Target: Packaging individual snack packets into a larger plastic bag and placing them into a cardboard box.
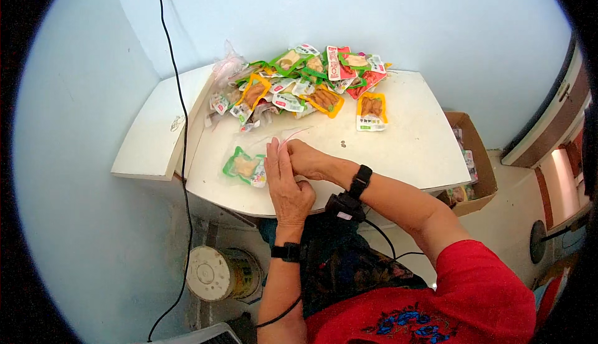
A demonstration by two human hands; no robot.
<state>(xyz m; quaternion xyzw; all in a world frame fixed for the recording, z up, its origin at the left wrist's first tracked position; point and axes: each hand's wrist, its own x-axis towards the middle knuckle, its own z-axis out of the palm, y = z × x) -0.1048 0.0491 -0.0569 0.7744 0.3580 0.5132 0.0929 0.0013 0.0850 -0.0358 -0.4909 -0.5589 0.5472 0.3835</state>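
A clear zip bag [240, 140] with a pink seal line lies near the front of the white table. Inside or under its film, a green-edged food packet [245, 166] shows pale contents. My left hand [288, 194] rests against the bag's right edge, its fingers straight and close together; whether it grips the film is hidden. Curled at the pink seal, just right of those fingers, my right hand [308, 159] appears to pinch the bag's edge. Part of the seal is covered by both hands.
Behind my hands is a heap of sealed food packets [285, 84]. One yellow-edged packet [372, 111] lies apart at right. A black cable [180, 91] hangs at left. A cardboard box [486, 180] with packets stands right of the table [406, 152]; a bucket [210, 274] sits below.
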